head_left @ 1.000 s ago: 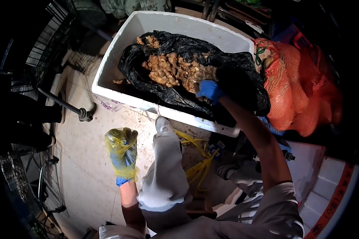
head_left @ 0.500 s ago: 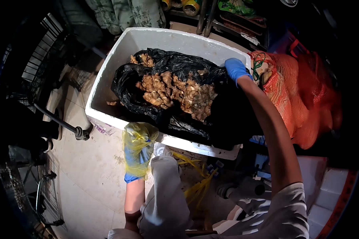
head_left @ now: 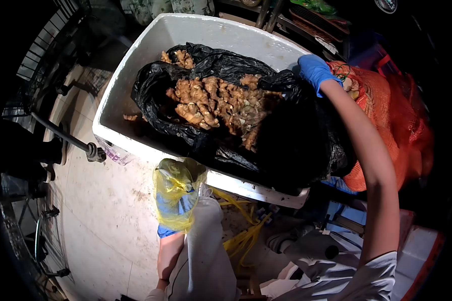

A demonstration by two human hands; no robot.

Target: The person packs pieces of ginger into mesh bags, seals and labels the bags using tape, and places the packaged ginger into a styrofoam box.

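Observation:
A white foam box [head_left: 236, 37] holds a black plastic bag [head_left: 150, 95] that lies open around knobbly ginger roots [head_left: 196, 95]. My right hand [head_left: 316, 71], in a blue glove, is closed on the bag's edge by the box's far right corner. Dark plastic hangs below that hand along the right side, partly lost in shadow. By the near wall of the box, my blue-gloved left hand [head_left: 178, 203] shows through a yellow mesh bag [head_left: 172, 173] and grips it. The mesh partly hides those fingers.
Orange-red mesh sacks [head_left: 381, 120] lie against the box's right side. Yellow straps [head_left: 248, 241] are on the floor near my legs. Wire racks [head_left: 37, 55] stand at left, with a dark bar [head_left: 60, 131] reaching toward the box. White boxes [head_left: 419, 251] sit at lower right.
My right hand has moved right and slightly up with the black bag's edge, and more plastic shows along the box's right side. My left hand stays by the near wall with the mesh bag.

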